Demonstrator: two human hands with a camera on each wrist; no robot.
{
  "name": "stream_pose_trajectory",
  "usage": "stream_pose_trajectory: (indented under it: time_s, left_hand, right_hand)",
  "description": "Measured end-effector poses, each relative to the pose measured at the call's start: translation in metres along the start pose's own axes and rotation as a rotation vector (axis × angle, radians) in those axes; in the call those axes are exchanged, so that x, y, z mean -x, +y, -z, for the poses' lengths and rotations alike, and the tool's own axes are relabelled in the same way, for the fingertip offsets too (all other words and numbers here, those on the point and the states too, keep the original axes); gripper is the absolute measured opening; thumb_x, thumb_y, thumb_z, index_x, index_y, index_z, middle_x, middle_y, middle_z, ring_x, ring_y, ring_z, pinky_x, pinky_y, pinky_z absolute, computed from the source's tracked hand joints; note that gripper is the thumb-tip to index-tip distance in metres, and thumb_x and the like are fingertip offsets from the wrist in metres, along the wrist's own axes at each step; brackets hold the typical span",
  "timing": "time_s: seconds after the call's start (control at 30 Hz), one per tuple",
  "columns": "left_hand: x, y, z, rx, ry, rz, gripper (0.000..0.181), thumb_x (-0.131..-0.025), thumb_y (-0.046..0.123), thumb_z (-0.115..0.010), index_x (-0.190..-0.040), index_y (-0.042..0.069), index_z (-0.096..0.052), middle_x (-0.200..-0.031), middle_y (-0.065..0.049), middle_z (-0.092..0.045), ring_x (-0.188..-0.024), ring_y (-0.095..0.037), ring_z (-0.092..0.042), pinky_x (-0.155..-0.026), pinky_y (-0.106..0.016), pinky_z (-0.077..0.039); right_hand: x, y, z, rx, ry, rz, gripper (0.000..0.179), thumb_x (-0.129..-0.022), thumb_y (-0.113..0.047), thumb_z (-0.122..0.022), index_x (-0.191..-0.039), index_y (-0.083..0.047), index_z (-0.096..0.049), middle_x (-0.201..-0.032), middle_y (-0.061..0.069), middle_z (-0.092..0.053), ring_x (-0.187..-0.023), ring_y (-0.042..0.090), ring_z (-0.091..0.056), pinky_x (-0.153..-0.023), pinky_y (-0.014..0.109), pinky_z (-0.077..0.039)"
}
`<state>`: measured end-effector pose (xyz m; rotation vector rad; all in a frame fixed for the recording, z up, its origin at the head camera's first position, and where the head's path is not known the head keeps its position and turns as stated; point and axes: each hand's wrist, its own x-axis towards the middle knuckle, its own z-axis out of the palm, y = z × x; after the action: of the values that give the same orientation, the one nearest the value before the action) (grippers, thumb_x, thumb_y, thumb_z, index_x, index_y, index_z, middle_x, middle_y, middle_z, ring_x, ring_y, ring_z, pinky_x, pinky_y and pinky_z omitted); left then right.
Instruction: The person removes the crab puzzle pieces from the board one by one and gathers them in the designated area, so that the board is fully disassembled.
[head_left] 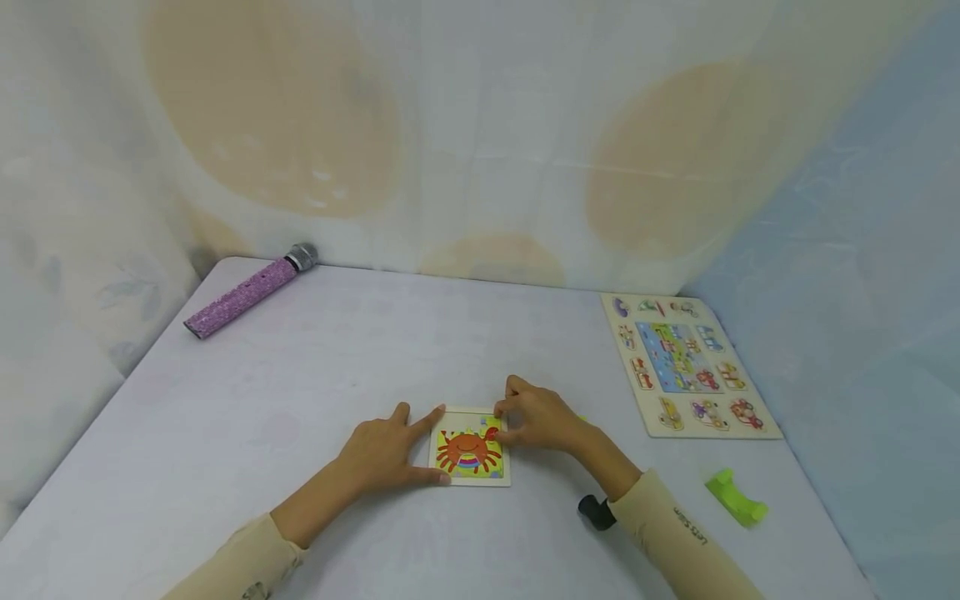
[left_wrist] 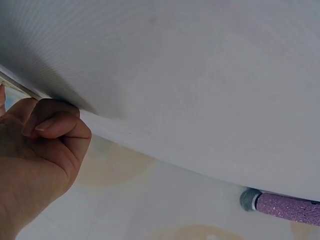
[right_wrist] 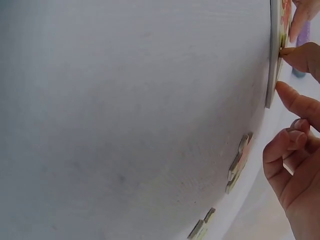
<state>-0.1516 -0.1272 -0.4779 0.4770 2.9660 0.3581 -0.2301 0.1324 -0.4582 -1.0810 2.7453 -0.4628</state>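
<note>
A small square jigsaw puzzle [head_left: 468, 454] with a red crab picture lies in a pale wooden frame on the white table. My left hand [head_left: 386, 454] holds the frame's left side, thumb at the lower edge and forefinger at the upper left corner; its other fingers curl in the left wrist view. At the upper right of the picture, my right hand [head_left: 540, 417] pinches a puzzle piece [right_wrist: 283, 46] between thumb and forefinger; the piece is largely hidden. Several loose jigsaw pieces [right_wrist: 240, 162] lie beside the frame in the right wrist view.
A purple glittery microphone [head_left: 243, 296] lies at the back left. A large wooden picture board [head_left: 637, 404] is at the back right. In front of it sits a curved green piece [head_left: 737, 498]. Beside the right sleeve is a black object [head_left: 596, 512].
</note>
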Motion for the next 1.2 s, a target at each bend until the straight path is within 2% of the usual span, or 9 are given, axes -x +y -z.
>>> stream_pose_trajectory:
  time_s: [0.23, 0.53, 0.7, 1.2]
  left_hand:
    - [0.0, 0.0, 0.0, -0.011, 0.005, 0.005, 0.096, -0.069, 0.08, -0.067, -0.15, 0.034, -0.043, -0.095, -0.008, -0.049, -0.055, -0.018, -0.041, -0.051, -0.029, -0.034]
    - [0.001, 0.0, 0.001, 0.002, 0.007, -0.005, 0.095, -0.07, 0.078, -0.068, -0.15, 0.033, -0.044, -0.094, -0.007, -0.048, -0.056, -0.018, -0.042, -0.052, -0.029, -0.034]
    - [0.001, 0.001, 0.002, 0.012, 0.007, -0.006, 0.095, -0.07, 0.077, -0.069, -0.15, 0.033, -0.044, -0.094, -0.007, -0.048, -0.056, -0.019, -0.042, -0.052, -0.03, -0.035]
    - [0.0, 0.001, -0.001, 0.008, 0.007, -0.005, 0.096, -0.07, 0.079, -0.067, -0.151, 0.033, -0.043, -0.091, -0.005, -0.045, -0.056, -0.017, -0.041, -0.053, -0.029, -0.035]
  right_hand:
    - [0.0, 0.004, -0.007, -0.06, 0.049, 0.006, 0.028, -0.075, -0.029, -0.084, -0.096, -0.013, -0.075, -0.089, -0.003, -0.042, -0.078, 0.009, -0.045, -0.063, 0.02, -0.038]
    - [0.004, 0.002, -0.009, -0.031, 0.122, 0.105, 0.031, -0.074, -0.03, -0.085, -0.097, -0.01, -0.077, -0.088, -0.004, -0.04, -0.075, 0.009, -0.046, -0.06, 0.017, -0.035]
    - [0.005, 0.003, -0.01, 0.006, 0.156, 0.121, 0.033, -0.074, -0.031, -0.084, -0.098, -0.009, -0.078, -0.087, -0.006, -0.04, -0.073, 0.004, -0.043, -0.058, 0.016, -0.034]
    - [0.009, 0.005, -0.007, 0.052, 0.149, 0.124, 0.031, -0.074, -0.032, -0.084, -0.095, -0.011, -0.077, -0.087, -0.006, -0.039, -0.07, 0.003, -0.041, -0.058, 0.016, -0.034]
